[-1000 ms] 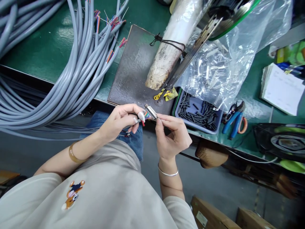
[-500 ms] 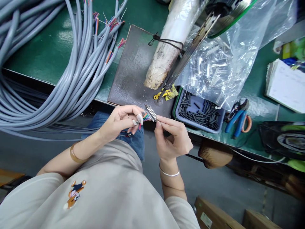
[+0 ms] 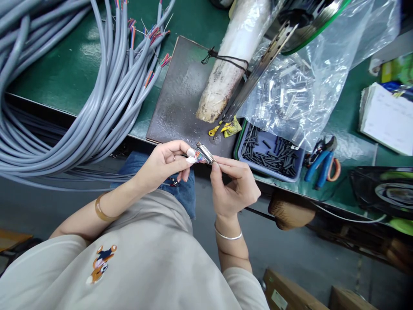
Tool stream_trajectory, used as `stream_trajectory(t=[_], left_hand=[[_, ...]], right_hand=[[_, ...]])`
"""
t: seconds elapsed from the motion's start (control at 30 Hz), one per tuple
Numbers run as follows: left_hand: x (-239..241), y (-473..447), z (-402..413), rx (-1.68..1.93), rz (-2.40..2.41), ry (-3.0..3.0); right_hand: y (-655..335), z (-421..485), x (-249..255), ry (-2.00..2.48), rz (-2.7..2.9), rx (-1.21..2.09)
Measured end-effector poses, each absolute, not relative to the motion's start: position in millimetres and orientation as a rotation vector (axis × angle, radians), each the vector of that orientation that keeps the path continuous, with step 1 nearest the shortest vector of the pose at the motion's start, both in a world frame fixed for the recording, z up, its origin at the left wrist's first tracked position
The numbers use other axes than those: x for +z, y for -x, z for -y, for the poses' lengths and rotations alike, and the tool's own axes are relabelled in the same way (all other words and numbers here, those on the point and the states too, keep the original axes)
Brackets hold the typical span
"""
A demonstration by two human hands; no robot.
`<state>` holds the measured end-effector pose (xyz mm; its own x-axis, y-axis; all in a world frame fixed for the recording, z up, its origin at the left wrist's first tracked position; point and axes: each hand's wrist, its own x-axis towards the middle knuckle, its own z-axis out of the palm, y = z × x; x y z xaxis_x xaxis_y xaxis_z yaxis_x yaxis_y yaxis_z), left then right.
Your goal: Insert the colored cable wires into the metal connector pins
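Between my two hands is a metal multi-pin connector (image 3: 205, 153), tilted, with thin coloured wires (image 3: 199, 158) running from its left side. My left hand (image 3: 172, 162) pinches these wires between thumb and forefinger. With thumb and fingertips, my right hand (image 3: 234, 181) grips the lower right end of the connector. Both hands are in front of the table edge, by the dark plate (image 3: 176, 90). On that plate lies a small yellow piece (image 3: 232, 127), below the tip of a metal strip (image 3: 254, 77).
Grey cables (image 3: 106, 103) with stripped ends fill the left. A wrapped white roll (image 3: 226, 64) rests on the plate. Right of it are a blue tray (image 3: 290, 174) of black tubes, a plastic bag (image 3: 290, 94) of clear pieces, pliers (image 3: 323, 168) and a paper pad (image 3: 385, 118).
My left thumb and forefinger have come together on the wires, closer to the connector. The connector has turned slightly in my right hand's grip, which stays in place.
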<state>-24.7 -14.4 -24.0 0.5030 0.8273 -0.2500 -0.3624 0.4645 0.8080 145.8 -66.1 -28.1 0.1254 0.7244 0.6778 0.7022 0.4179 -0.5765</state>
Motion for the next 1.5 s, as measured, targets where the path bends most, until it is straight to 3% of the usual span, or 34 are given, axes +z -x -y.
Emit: stream_trajectory(t=[1.0,1.5], left_hand=[[-6,-3,6,1.233,-1.169,-1.415],[-4,0,4,1.256,-1.071,-1.589]], right_hand=[[-142,45,-22,1.307,1.611,-0.084],[-144,44,-21,1.31,1.608,-0.107]])
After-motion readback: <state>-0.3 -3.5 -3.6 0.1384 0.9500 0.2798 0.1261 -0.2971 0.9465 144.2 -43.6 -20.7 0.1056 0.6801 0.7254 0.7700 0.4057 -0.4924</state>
